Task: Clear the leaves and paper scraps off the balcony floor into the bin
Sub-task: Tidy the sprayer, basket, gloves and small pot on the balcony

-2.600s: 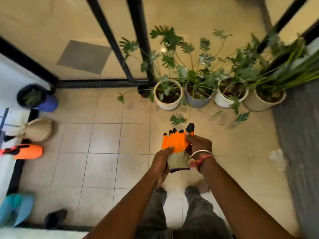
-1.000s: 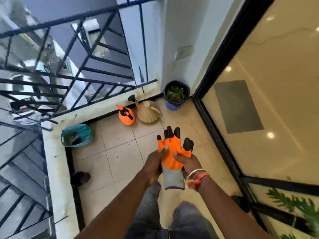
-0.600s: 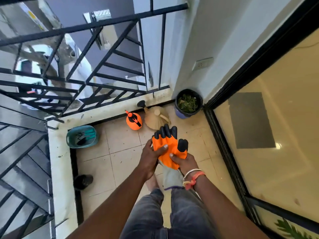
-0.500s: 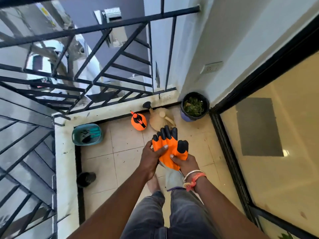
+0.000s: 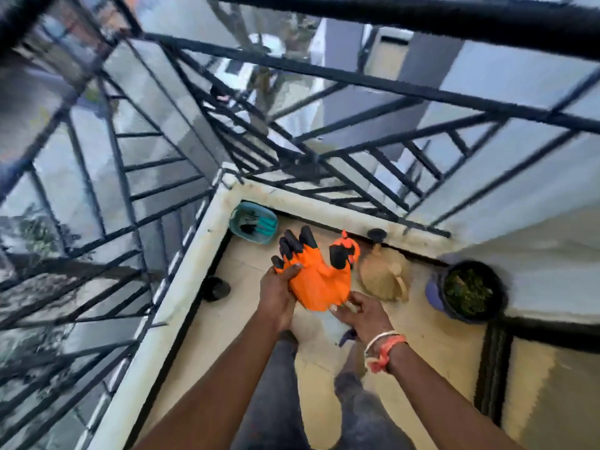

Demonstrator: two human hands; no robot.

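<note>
- An orange glove [image 5: 316, 282] with black claw tips is held up above the balcony floor [image 5: 233, 323], its fingers pointed away from the person
- The left hand [image 5: 277, 298] is curled round the glove's left edge, with the thumb laid across the orange palm just below the black tips
- The right hand [image 5: 360, 313] is closed on the glove's lower edge, the orange hem being pinched by its fingertips; the cuff is mostly hidden under this hand
- A white bangle and a red-orange band [image 5: 384, 347] are worn on the right wrist
- The bin [image 5: 432, 295], dark inside with a blue outer wall, is stood on the floor at the right, against the white wall and just beside the black door frame, well apart from both hands
- Green leaves [image 5: 467, 292] are seen lying inside the bin
- A beige watering can [image 5: 383, 277] is set on the floor between the glove and the bin
- An orange spray bottle [image 5: 352, 248] is partly covered by the glove's thumb
- A teal tub [image 5: 256, 239] holding hand tools is placed in the far corner, below the black railing [image 5: 357, 79]
- A small black object [image 5: 212, 289] is seen by the white kerb; what it is cannot be told
- The whole view is smeared by motion, most strongly at the railing
</note>
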